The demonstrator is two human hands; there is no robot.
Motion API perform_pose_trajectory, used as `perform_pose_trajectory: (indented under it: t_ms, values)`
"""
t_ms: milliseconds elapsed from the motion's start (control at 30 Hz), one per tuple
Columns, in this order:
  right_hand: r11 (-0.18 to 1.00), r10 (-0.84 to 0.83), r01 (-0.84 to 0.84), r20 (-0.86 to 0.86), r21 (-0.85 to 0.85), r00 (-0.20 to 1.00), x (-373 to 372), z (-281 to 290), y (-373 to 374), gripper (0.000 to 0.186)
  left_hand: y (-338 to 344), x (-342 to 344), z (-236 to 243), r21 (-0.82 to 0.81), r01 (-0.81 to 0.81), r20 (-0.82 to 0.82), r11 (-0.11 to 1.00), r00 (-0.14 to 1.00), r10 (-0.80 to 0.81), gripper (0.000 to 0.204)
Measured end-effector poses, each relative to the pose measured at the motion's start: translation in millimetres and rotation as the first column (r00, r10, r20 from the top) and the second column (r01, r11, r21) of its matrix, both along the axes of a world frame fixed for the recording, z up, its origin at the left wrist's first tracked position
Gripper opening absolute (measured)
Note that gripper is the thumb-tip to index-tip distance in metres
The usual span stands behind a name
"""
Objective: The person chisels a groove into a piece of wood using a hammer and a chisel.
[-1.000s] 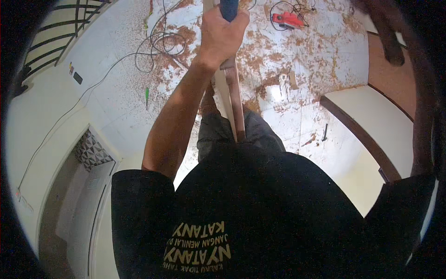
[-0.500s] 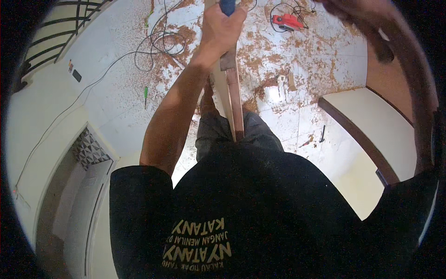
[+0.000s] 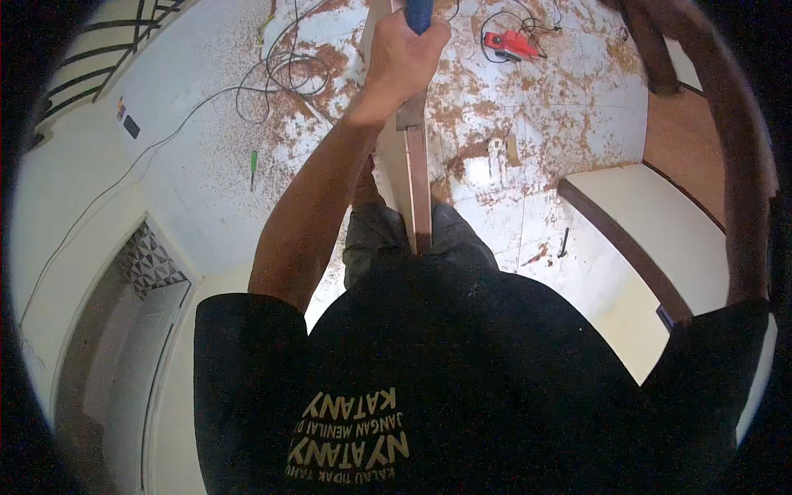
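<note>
My left hand (image 3: 410, 58) is closed round the blue handle of a chisel (image 3: 419, 15) at the top centre; the blade is hidden by the hand. Beneath that hand a wooden door or board (image 3: 419, 181) stands on edge, its narrow brown edge running back between my legs. Its pale face shows on the left side. High at the upper right, my right arm (image 3: 747, 148) is raised and bent. The right hand is mostly cut off by the top edge, and a dark brown, stick-like thing (image 3: 658, 62) slants down from it, its kind unclear.
Brown wood shavings cover much of the white tiled floor. A red power planer (image 3: 507, 44) with a black cord lies ahead. To the left are a coiled cable (image 3: 289, 78), a green-handled screwdriver (image 3: 253, 165) and a phone (image 3: 130, 126). A white, brown-edged panel (image 3: 652, 198) stands right.
My view has shifted slightly. My left hand sits a little farther right and lower, still round the blue handle. The right arm and the stick-like thing have swung up.
</note>
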State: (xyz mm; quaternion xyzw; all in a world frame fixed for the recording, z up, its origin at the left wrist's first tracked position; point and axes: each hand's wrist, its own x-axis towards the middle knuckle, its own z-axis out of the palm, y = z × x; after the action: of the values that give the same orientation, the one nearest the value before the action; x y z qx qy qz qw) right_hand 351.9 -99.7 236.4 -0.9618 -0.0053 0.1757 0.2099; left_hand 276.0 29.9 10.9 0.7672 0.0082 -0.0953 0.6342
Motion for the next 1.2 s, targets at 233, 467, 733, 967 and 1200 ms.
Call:
perform_pose_trajectory:
  t_ms: [233, 467, 733, 967, 1200]
  values:
    - [0.999, -0.039, 0.035, -0.101, -0.041, 0.994, 6.4, -4.5, 1.5, 0.037, -3.2, 0.2, -16.3, -0.127, -0.068, -0.086, 0.990, 0.995, 0.057, 0.035]
    - [0.998, -0.070, 0.070, -0.111, 0.000, 0.991, 19.5, -7.9, 4.6, 0.032, -4.0, 8.4, -35.2, -0.105, -0.090, -0.127, 0.990, 0.989, 0.077, 0.035]
    - [0.761, 0.568, -0.507, -0.037, 0.405, 0.823, 37.1, -70.5, 6.3, 0.030, 22.3, -14.5, -58.8, -0.161, -0.119, -0.303, 0.980, 0.951, 0.065, 0.032]
    - [0.951, -0.243, 0.250, -0.064, 0.179, 0.968, -6.7, 4.1, 0.0, 0.031, 36.8, -11.0, -3.0, -0.680, 0.028, -0.396, 0.733, 0.827, -0.399, 0.030]
    - [0.860, -0.411, 0.431, -0.130, 0.272, 0.902, -53.1, -5.4, -7.1, 0.030, 68.2, -11.3, 13.8, -0.140, 0.055, -0.019, 0.989, 0.998, -0.059, 0.030]
